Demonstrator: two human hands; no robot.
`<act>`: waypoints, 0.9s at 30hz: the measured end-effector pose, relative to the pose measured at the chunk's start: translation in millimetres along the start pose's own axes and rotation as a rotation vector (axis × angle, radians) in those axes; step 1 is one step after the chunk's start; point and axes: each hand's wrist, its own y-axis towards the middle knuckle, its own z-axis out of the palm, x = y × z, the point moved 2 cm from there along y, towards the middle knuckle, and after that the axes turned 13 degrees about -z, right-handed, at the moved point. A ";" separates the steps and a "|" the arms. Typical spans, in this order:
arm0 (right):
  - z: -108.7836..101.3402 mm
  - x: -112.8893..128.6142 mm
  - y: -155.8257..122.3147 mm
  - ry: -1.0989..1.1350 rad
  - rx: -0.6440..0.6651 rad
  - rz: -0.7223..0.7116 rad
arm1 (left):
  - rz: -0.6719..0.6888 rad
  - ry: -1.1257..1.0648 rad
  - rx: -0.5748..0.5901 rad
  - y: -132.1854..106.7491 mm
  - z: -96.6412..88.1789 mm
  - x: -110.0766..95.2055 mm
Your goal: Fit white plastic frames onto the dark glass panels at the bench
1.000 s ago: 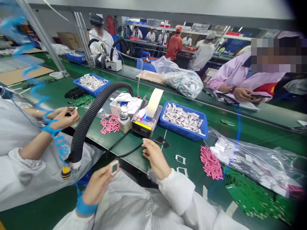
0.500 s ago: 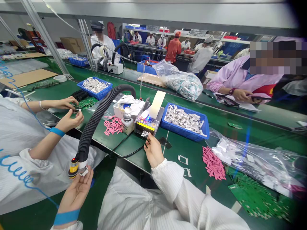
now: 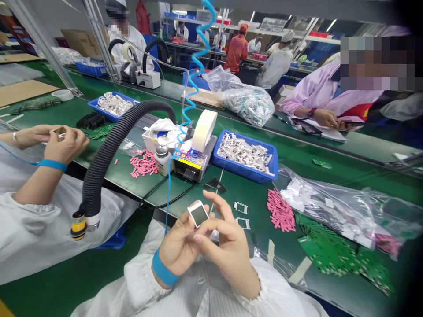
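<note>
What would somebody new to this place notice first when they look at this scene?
Probably the thick black hose, arching over the green bench to the left of the hands. Next, the small white-framed screen in the left hand, low in the middle, with the right hand close beside it. The bright pink pieces also stand out, one heap left of the white bottle, another right of the hands.

The person wears a loose white coat [image 3: 198,297] with fine vertical lines down the front. Its sleeves are white, wide and creased; the right sleeve [image 3: 277,290] ends in a gathered cuff. A flat, plain blue band [image 3: 164,269] circles the left wrist. Near it shows a thin blue cord [image 3: 168,189], straight at its near end, coiled farther up; the join is hidden. The left hand [image 3: 180,251] and right hand [image 3: 228,246] are ungloved.
</note>
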 end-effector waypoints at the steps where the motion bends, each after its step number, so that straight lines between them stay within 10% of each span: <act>1: -3.6 -1.2 0.5 -0.054 -0.033 -0.019 | -0.007 0.019 -0.001 0.7 1.6 2.4; 27: -22.9 -18.5 14.9 -0.183 -0.099 0.057 | 0.028 0.110 -0.074 11.2 0.5 5.3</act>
